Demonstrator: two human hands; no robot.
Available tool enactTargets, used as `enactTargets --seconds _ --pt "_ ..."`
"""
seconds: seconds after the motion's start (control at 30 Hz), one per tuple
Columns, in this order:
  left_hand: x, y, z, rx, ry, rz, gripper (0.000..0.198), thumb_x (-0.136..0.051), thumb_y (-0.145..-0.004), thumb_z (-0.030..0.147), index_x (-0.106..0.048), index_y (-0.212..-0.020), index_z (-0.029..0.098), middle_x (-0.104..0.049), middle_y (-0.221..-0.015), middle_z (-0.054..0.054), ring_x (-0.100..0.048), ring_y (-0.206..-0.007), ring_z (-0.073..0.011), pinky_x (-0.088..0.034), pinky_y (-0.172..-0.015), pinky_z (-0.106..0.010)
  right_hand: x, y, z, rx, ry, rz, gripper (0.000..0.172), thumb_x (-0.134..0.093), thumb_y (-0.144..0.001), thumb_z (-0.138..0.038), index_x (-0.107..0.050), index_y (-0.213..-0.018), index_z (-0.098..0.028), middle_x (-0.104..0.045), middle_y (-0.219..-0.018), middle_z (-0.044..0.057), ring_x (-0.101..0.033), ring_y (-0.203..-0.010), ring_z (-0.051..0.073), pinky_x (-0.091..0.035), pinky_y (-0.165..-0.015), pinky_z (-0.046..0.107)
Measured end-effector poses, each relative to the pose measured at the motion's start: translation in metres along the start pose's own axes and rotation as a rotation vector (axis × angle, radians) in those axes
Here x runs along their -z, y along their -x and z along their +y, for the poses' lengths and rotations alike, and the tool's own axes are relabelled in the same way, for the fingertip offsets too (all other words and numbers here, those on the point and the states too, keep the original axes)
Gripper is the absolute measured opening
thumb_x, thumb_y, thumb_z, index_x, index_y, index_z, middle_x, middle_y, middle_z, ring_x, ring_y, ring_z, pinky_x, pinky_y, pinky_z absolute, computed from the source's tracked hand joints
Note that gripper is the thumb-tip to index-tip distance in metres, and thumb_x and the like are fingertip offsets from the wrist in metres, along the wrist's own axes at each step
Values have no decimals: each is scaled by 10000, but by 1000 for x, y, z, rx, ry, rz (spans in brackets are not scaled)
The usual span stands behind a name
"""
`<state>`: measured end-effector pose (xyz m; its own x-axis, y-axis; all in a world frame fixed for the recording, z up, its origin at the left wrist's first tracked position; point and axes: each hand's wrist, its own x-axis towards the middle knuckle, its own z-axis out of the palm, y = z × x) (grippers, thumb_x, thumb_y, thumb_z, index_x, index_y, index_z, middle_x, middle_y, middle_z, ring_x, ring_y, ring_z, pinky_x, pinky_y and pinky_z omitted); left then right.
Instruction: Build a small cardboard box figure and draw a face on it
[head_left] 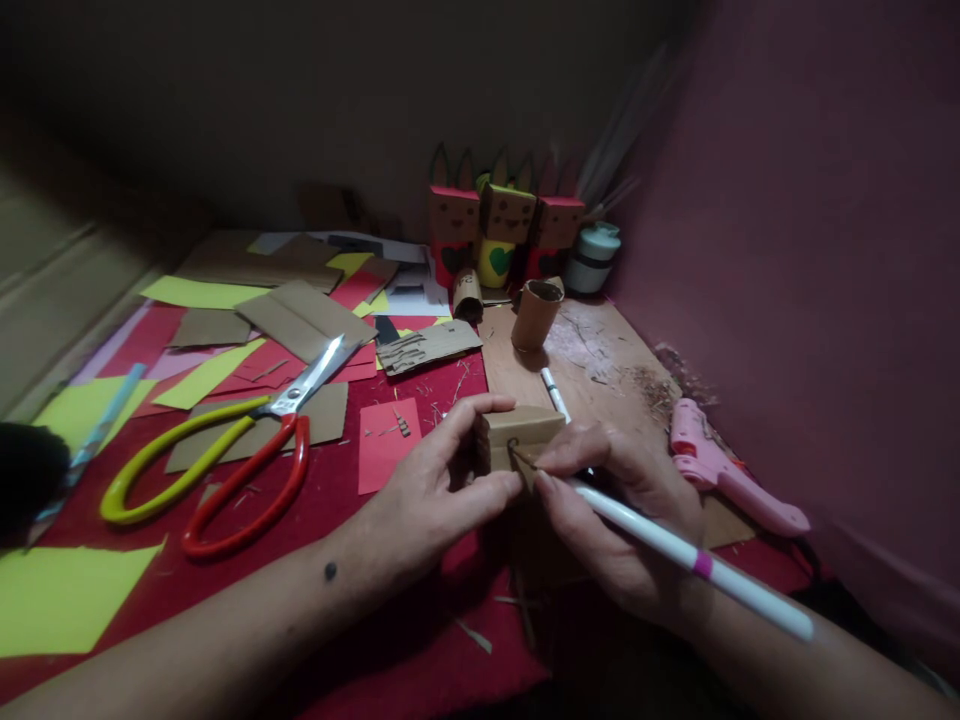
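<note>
My left hand (457, 470) grips a small brown cardboard box (525, 425) from its left side, thumb in front and fingers over the back edge. My right hand (622, 510) pinches a slim white pen (645, 525) with a purple band near its tip. That thin, dark tip touches the front of the box, beside a small dark curved mark. Just behind the box lies another white pen-like stick (553, 390), partly hidden. Large scissors (289, 400) with one yellow and one red handle rest open on the table, left of my left hand.
Behind stand several decorated cardboard figures (506, 225) with pointed ears, beside a pale blue container (594, 258). Two cardboard tubes (537, 315) are nearer. A pink glue gun (731, 470) lies right on a wooden board (592, 345). Coloured paper and cardboard scraps (300, 315) cover the left.
</note>
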<state>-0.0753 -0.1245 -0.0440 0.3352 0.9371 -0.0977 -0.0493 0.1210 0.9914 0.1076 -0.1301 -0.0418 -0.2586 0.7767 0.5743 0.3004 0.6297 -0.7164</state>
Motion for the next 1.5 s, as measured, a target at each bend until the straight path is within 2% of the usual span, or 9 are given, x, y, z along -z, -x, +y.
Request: enactTargets --seconds 0.33,0.67,0.93,1.27,1.5 --pt "0 -1 -1 2 14 -15 470 -689 -846 276 -495 -1273 256 -683 -1167 -55 -662 -1101 -264 -544 -921 -358 4 -1 -4 -23 8 -26 145 -623 -847 -104 -575 -865 -240 -607 -727 -32 -547 -551 97 -454 -512 223" --pt "-2 -1 0 1 34 -7 473 -700 -840 258 -511 -1274 256 -688 -1146 -50 -662 -1090 -270 -544 -924 -376 2 0 -4 -90 -17 -1 111 -612 -861 -125 -573 -841 -227 -595 -686 -23 -554 -549 113 -458 -497 232" --pt "-1 0 0 10 44 -10 471 -690 -844 254 -505 -1277 261 -697 -1121 -37 -673 -1060 -243 -553 -890 -332 3 -1 -7 -124 17 16 94 -602 -856 -146 -570 -823 -228 -597 -655 -18 -542 -523 117 -452 -482 241" --pt "-1 0 0 2 45 -16 466 -690 -850 264 -502 -1277 256 -691 -1136 -48 -668 -1081 -257 -557 -905 -349 2 0 -5 -153 11 50 78 -605 -858 -158 -579 -840 -228 -603 -687 -12 -556 -544 121 -451 -489 248" --pt "-2 -1 0 1 41 -26 474 -689 -860 254 -498 -1294 260 -686 -1143 -36 -662 -1074 -235 -550 -905 -325 1 4 -2 -155 2 65 104 -641 -867 -157 -596 -876 -250 -617 -739 -34 -554 -580 101 -451 -525 227"
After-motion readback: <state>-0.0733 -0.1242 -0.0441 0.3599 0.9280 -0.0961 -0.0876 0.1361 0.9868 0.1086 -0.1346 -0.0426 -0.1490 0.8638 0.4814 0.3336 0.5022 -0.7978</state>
